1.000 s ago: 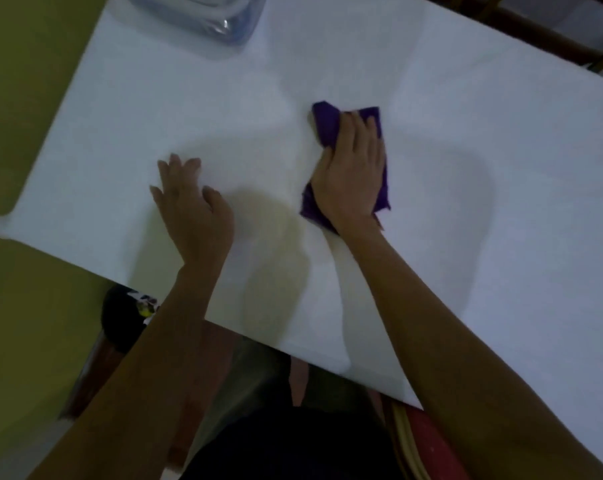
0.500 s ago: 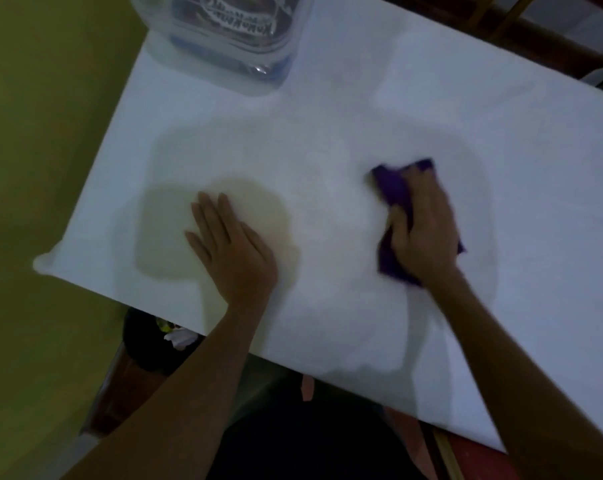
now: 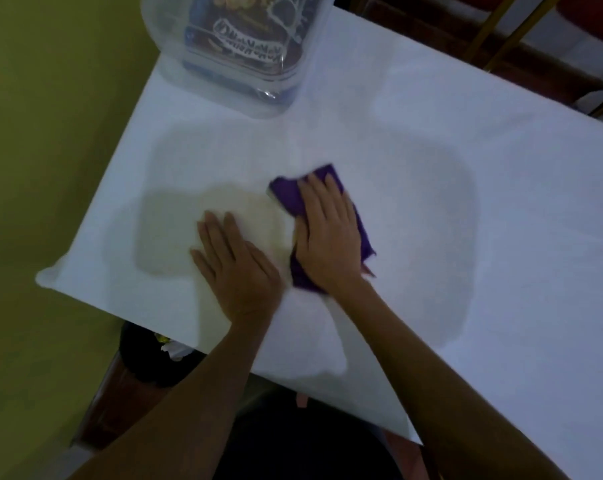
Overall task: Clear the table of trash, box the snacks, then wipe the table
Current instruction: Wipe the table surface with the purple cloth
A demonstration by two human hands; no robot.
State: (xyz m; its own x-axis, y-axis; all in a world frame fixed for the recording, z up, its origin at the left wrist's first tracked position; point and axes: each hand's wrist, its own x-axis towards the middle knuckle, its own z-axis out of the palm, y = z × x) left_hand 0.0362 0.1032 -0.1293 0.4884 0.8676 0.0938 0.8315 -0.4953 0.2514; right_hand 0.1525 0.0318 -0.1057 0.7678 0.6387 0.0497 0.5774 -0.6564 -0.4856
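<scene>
Beyond the fingertips stands a clear box [image 3: 237,64] of snack packets, well apart from both hands. The right hand [image 3: 331,233] presses the purple cloth [image 3: 288,195] with straight fingers; the left hand [image 3: 234,265] lies flat, fingers spread, just beside it on the white table [image 3: 483,237]. A dark bin [image 3: 144,362] sits below the left wrist.

Clear box [image 3: 168,57] cut off at top edge; purple cloth [image 3: 288,195] mostly hidden under right hand [image 3: 329,237]

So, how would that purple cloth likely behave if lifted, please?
Probably floppy: the purple cloth lies crumpled and folded under the right hand. Likely light and thin, as it flattens beneath a flat palm on the table.
</scene>
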